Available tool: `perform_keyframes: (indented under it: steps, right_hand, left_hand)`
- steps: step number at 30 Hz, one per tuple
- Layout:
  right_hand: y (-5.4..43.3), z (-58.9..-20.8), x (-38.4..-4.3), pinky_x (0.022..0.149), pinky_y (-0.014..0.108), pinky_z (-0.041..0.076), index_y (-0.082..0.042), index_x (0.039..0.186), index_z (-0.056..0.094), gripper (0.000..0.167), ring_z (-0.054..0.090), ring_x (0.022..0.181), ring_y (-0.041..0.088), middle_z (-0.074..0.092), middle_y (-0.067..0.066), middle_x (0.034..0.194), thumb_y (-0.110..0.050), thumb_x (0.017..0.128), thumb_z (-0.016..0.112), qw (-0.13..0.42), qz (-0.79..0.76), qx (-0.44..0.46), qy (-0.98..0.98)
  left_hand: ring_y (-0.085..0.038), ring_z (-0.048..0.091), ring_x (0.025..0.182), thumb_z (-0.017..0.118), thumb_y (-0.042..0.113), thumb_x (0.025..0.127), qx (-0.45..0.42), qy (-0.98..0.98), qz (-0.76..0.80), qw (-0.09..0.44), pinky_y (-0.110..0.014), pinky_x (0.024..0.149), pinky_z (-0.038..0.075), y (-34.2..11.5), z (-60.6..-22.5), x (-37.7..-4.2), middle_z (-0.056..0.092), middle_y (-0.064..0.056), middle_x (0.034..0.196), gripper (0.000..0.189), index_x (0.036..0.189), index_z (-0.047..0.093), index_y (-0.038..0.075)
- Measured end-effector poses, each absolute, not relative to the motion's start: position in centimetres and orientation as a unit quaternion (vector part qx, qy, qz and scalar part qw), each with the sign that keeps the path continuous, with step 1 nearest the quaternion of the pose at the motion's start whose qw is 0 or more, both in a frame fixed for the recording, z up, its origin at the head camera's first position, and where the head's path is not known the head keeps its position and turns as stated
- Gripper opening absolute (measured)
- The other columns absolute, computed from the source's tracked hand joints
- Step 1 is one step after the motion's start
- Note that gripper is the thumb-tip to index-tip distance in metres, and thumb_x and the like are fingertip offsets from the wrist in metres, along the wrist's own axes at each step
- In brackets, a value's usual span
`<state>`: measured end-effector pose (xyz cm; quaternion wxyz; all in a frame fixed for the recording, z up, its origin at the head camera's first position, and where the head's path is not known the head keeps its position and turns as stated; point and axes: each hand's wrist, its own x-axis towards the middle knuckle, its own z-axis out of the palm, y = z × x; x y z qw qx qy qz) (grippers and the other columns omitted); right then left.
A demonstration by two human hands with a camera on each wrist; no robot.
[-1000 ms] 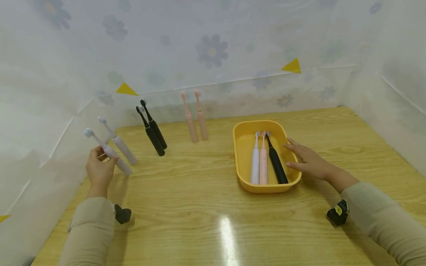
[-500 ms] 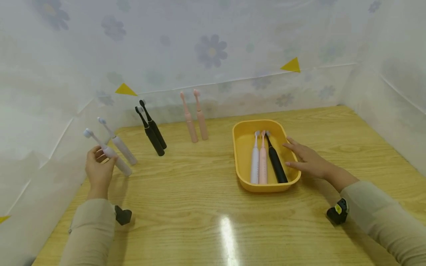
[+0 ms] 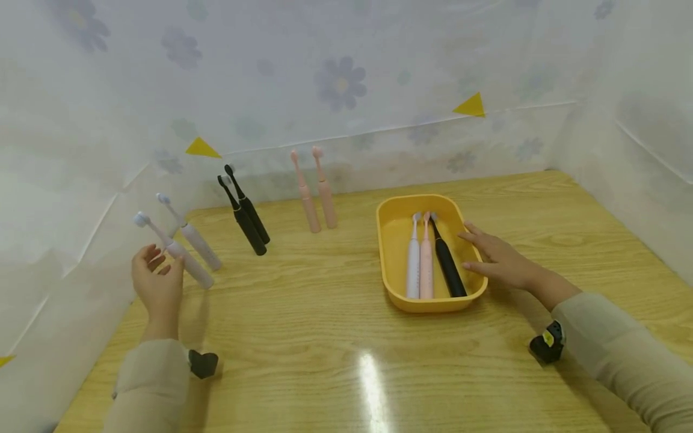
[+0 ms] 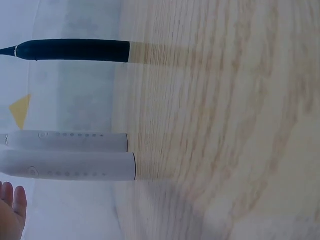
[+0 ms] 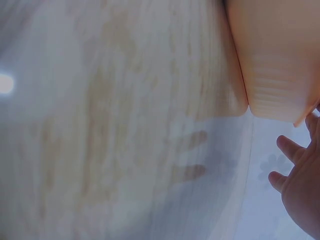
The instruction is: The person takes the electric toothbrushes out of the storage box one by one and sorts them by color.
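Note:
My left hand (image 3: 158, 282) is just beside the nearer of two white electric toothbrushes (image 3: 190, 264), fingers loosely bent and holding nothing. In the left wrist view a gap separates the fingers (image 4: 19, 201) from that brush (image 4: 80, 166), which stands on its base. The second white toothbrush (image 3: 201, 246) stands close behind it. On the right, my right hand (image 3: 500, 258) rests with spread fingers at the right rim of a yellow tray (image 3: 381, 252). Inside the tray lie a white toothbrush (image 3: 413, 269), a pink toothbrush (image 3: 426, 269) and a black toothbrush (image 3: 450, 269).
Two black toothbrushes (image 3: 248, 230) stand upright right of the white pair. Farther right, two pink toothbrushes (image 3: 310, 210) stand near the back edge of the wooden table (image 3: 292, 349). A pale flowered sheet (image 3: 260, 102) hangs behind and along both sides.
My left hand has let go of the nearer white toothbrush and drawn slightly back and left from it. That brush stays standing. The right hand keeps its place at the tray.

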<state>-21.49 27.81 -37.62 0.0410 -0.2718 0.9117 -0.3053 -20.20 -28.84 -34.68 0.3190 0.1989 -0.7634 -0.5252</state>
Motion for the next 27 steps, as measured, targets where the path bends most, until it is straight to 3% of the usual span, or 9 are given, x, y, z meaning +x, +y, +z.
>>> perform_keyframes:
  steps: [18,27]
  right_hand:
    - [27.8,-37.8,-21.2,0.091,0.061,0.015,0.0,0.133,0.028,0.061,0.012,0.123,0.042,0.008,0.019,0.141,-0.027,0.085,0.054,0.013,-0.31,-0.279,0.909]
    - [27.8,-37.9,-21.4,0.09,0.062,0.014,0.001,0.134,0.026,0.061,0.01,0.123,0.043,0.005,0.019,0.141,-0.025,0.086,0.053,0.031,-0.312,-0.275,0.909]
  left_hand:
    - [-0.008,0.045,0.092,0.06,-0.002,0.076,0.135,-0.762,-0.528,0.349,-0.018,0.075,0.042,-25.4,-33.8,-18.8,0.044,0.006,0.101,0.042,0.114,0.045,0.003]
    - [-0.008,0.045,0.091,0.058,0.0,0.078,0.095,-0.768,-0.55,0.315,-0.016,0.073,0.04,-23.2,-33.6,-19.0,0.045,0.004,0.102,0.041,0.115,0.042,-0.001]
